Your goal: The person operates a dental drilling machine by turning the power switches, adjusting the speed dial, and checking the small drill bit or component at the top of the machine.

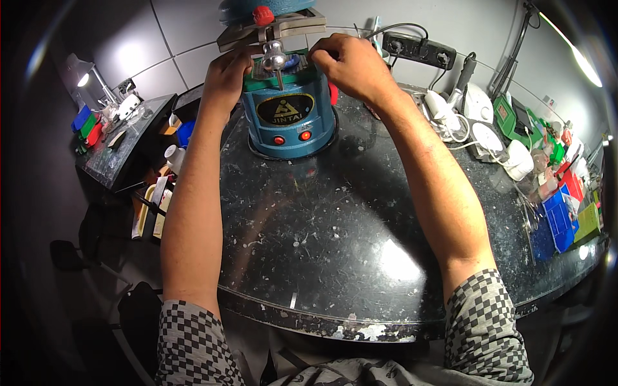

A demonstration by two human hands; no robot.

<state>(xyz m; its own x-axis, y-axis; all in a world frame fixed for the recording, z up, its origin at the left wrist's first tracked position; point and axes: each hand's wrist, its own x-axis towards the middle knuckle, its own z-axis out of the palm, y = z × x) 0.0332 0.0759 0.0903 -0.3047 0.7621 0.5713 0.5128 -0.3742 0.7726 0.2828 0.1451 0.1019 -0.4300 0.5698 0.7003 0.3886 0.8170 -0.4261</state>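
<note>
A blue cylindrical machine with two red buttons and a green top plate stands at the far middle of the dark worktop. A metal ball-ended lever rises from its top under a tilted lid with a red knob. My left hand rests on the left edge of the machine's top, fingers pinched together. My right hand is at the top's right edge, fingers curled; what either hand pinches is hidden.
A black power strip and white devices with cables lie at the back right. Coloured boxes and small parts crowd the right edge. A side table with a lamp and bottles stands left.
</note>
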